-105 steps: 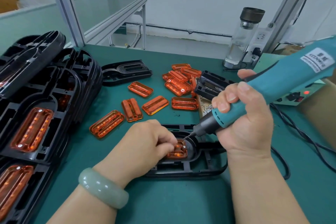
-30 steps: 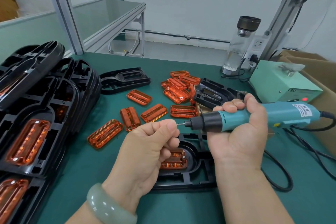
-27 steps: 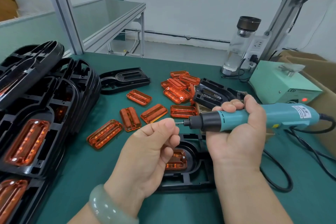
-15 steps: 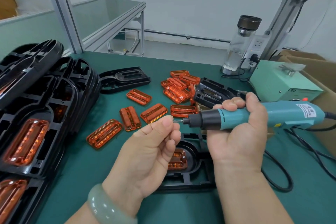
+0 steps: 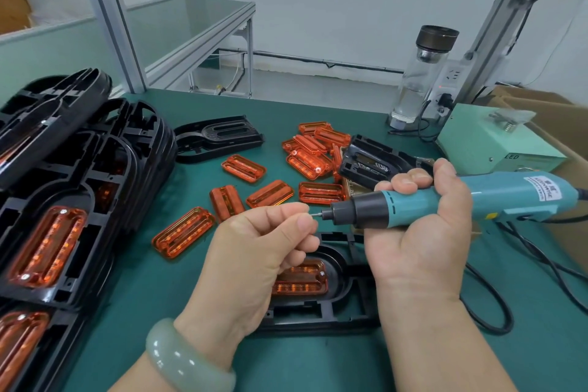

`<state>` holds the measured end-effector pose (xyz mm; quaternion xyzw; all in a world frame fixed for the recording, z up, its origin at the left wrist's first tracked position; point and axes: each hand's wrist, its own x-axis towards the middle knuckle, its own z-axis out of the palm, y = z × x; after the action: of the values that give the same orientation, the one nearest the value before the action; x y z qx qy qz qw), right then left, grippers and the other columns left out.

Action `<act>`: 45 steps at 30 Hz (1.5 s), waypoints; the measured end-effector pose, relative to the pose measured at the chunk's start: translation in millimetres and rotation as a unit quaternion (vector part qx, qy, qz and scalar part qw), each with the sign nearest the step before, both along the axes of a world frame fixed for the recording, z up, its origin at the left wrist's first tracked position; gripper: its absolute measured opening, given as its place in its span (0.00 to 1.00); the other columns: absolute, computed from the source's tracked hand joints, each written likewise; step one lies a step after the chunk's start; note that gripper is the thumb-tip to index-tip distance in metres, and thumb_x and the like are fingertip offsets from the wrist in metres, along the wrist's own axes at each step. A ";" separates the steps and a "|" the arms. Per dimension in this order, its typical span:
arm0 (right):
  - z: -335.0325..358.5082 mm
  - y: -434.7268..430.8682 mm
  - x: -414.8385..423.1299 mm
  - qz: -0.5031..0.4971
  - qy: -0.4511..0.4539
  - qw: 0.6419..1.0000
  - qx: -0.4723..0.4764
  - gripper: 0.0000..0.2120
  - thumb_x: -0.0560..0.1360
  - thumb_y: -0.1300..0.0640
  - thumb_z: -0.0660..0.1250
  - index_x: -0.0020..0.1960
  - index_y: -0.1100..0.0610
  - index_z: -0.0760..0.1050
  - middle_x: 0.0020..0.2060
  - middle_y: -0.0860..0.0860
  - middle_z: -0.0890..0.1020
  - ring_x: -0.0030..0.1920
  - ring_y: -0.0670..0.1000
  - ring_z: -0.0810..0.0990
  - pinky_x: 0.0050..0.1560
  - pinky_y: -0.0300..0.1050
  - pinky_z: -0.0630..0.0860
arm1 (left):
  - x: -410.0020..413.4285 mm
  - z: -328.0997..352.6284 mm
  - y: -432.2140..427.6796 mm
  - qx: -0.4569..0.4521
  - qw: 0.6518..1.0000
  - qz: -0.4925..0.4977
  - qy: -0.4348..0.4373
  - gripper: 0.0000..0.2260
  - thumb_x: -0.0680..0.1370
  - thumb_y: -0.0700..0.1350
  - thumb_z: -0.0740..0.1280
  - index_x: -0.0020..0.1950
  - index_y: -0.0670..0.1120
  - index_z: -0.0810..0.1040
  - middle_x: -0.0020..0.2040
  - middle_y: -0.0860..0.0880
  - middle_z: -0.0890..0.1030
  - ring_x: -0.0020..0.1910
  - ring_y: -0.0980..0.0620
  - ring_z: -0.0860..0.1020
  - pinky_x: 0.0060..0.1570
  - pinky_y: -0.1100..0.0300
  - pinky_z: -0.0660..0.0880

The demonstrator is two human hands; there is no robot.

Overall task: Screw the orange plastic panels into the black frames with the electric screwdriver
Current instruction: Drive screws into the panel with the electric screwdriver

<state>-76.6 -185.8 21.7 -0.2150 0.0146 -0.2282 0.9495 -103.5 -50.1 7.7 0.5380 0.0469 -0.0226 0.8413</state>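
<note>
A stack of black frames (image 5: 63,200), orange panels already seated in them, crowds the left edge of the green work table (image 5: 318,366), while one empty frame (image 5: 219,137) lies toward the far edge. Loose orange panels (image 5: 270,193) are scattered across the middle of the table beside a black moulded part (image 5: 372,162). A clear glass bottle (image 5: 420,79) stands at the far right corner, with a pale green power box (image 5: 496,143) and a cardboard carton (image 5: 556,111) along the right edge. The black frame being worked on (image 5: 334,305) rests near the table's near edge, an orange panel (image 5: 302,280) set in its recess, and both hands hover above it and block much of it from the camera. The right hand (image 5: 423,232) is wrapped around the teal electric screwdriver (image 5: 461,200), holding it level and pointing left, its black cable (image 5: 490,305) looping over the table behind the wrist. The left hand (image 5: 254,251), a pale green bangle (image 5: 187,363) on its wrist, has thumb and forefinger pinched on the end of the bit (image 5: 316,215), the other fingers curled under. Whether a screw sits inside that pinch is too small to make out. The stack runs out of view at the left and the screwdriver's tail is cut off at the right.
</note>
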 end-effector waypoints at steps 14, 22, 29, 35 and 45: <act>-2.5 -5.9 1.5 0.011 0.017 1.000 0.009 0.06 0.78 0.58 0.65 0.44 0.51 0.69 0.30 0.44 0.72 0.28 0.43 0.72 0.37 0.37 0.73 | 3.7 -4.1 9.8 0.130 0.990 -0.029 -0.051 0.05 0.66 0.50 0.71 0.39 0.52 0.84 0.36 0.46 0.84 0.31 0.54 0.80 0.25 0.68 0.70; -2.0 -16.7 4.3 0.002 0.035 0.999 -0.010 0.07 0.77 0.60 0.64 0.44 0.51 0.68 0.30 0.45 0.72 0.28 0.44 0.71 0.37 0.37 0.70 | 4.8 -6.4 48.3 0.462 0.883 -0.017 -0.086 0.04 0.68 0.46 0.75 0.36 0.55 0.83 0.32 0.59 0.82 0.30 0.64 0.77 0.33 0.76 0.70; -4.7 -16.5 7.5 0.006 0.079 0.996 -0.040 0.06 0.77 0.60 0.65 0.44 0.52 0.69 0.29 0.45 0.72 0.27 0.45 0.71 0.35 0.38 0.70 | 5.4 -17.3 55.5 0.610 0.777 -0.151 -0.036 0.13 0.65 0.55 0.77 0.44 0.66 0.76 0.39 0.60 0.78 0.34 0.69 0.74 0.35 0.72 0.66; -4.7 -10.3 6.3 0.034 0.103 0.991 -0.076 0.05 0.76 0.60 0.67 0.45 0.53 0.72 0.29 0.47 0.73 0.26 0.45 0.71 0.31 0.37 0.71 | 3.8 -22.3 45.2 0.607 0.773 -0.168 -0.077 0.17 0.65 0.59 0.75 0.51 0.68 0.76 0.43 0.60 0.75 0.39 0.64 0.73 0.43 0.67 0.68; -7.2 2.8 2.4 0.041 0.043 0.981 -0.186 0.06 0.73 0.62 0.65 0.48 0.55 0.73 0.28 0.48 0.73 0.25 0.46 0.71 0.30 0.38 0.71 | 2.4 -22.8 38.6 0.604 0.779 -0.156 -0.067 0.15 0.64 0.61 0.74 0.48 0.69 0.77 0.43 0.59 0.74 0.44 0.61 0.74 0.49 0.59 0.73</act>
<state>-74.2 -183.0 14.5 -0.3981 0.0037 -0.1789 0.8997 -101.1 -11.4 -15.0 0.9360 -0.0898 -0.0843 0.3299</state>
